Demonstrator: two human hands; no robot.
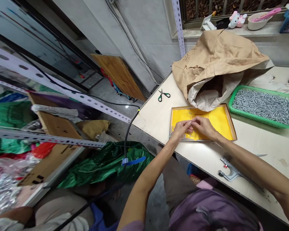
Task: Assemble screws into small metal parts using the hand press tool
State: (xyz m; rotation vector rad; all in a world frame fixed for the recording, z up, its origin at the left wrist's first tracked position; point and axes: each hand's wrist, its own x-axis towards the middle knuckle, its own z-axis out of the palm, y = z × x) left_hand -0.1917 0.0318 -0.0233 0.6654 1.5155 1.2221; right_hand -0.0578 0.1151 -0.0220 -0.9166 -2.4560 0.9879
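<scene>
My left hand (182, 129) and my right hand (204, 126) meet over a shallow tray (223, 120) with a yellow lining and brown rim. Fingertips of both hands are pinched together and nearly touch; whatever they hold is too small to make out. Small silvery metal pieces (188, 136) lie along the tray's near edge, below my hands and by my left wrist. To the right stands a green plastic basket (234, 108) heaped with small silvery pieces (265, 104) that look like screws. Behind the tray, a brown paper sack (219, 54) lies with its mouth towards me, overlapping the tray's far edge.
Green-handled scissors (163, 95) lie left of the tray. A metal clamp-like fitting (230, 171) sits under my right forearm near the table (154, 120) edge. A black cable (126, 138) hangs left of the table. At lower left, another person's arm (14, 215) shows beside shelving.
</scene>
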